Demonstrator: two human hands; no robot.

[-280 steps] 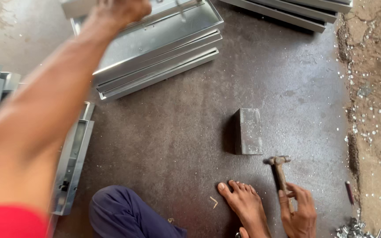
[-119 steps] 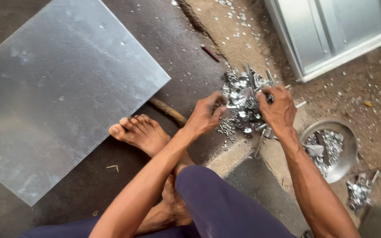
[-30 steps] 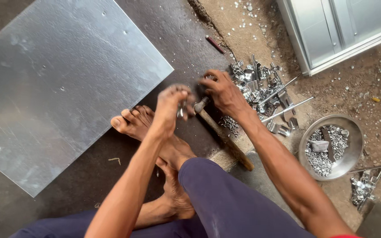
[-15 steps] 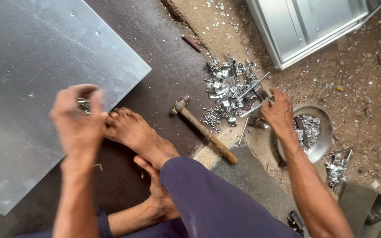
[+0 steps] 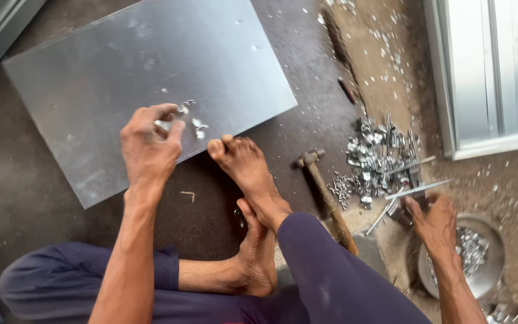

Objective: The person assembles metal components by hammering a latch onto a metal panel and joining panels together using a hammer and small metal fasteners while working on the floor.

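Hands, two, bare, mine, seen from above as I sit on the dark floor with legs folded

Left hand (image 5: 148, 144): raised over the near edge of the flat grey metal sheet (image 5: 121, 72); fingers curled in with the tips pinched on small shiny metal pieces (image 5: 181, 111), a few more of them loose just beside the fingertips, over the sheet

Right hand (image 5: 434, 219): down at my right side, at the edge of the round metal bowl (image 5: 493, 264); fingers bent, touching thin metal strips (image 5: 418, 189) that jut from the scrap; whether it grips one I cannot tell

Metal sheet: lies flat on the floor, one corner pointing toward the scrap pile, its near edge touching the toes of my foot (image 5: 244, 165)

Hammer (image 5: 326, 195): wooden handle, head toward the sheet, lying on the floor between my foot and the pile, untouched

Scrap pile (image 5: 373, 159): heap of small bright offcuts, just right of the hammer head

Bowl: holds more bright bits

Metal frame (image 5: 481, 72): pale, top right, well apart from both hands
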